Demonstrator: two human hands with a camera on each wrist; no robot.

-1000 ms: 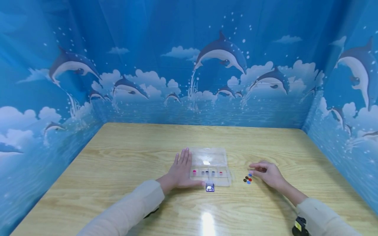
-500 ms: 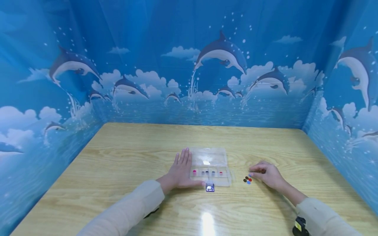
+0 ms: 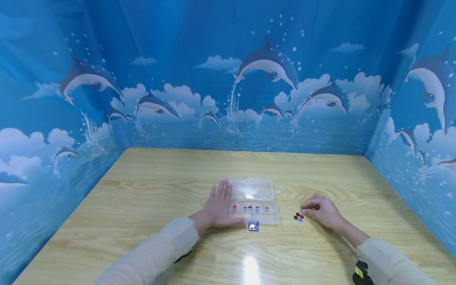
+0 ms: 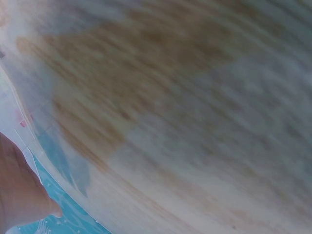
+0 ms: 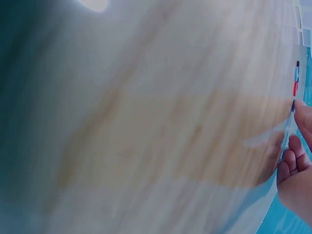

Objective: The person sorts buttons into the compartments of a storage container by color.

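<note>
In the head view, a loose group of small coloured discs is seen on the tabletop, to the right of a clear box whose lid is laid back. The right grip is held at the group's far right side, thumb and forefinger near each other; whether a disc is pinched cannot be told. The left grip is spread, fingers straight along the box's left side, the thumb extended towards a purple-edged piece at the front. Coloured spots are shown in a row within the box. In the left wrist view, mostly blurred tabletop is shown, with the left grip and part of the box cut off at the edge. In the right wrist view, the discs are seen nearly edge-on, lying flat and thin; a dark bluish piece appears to be touched by one digit, the other fingers being curled below. The discs are judged light, stiff and probably slippery, easily skidded across so glossy a surface; each is best taken by opposite points of its rim, with the fingertips.
</note>
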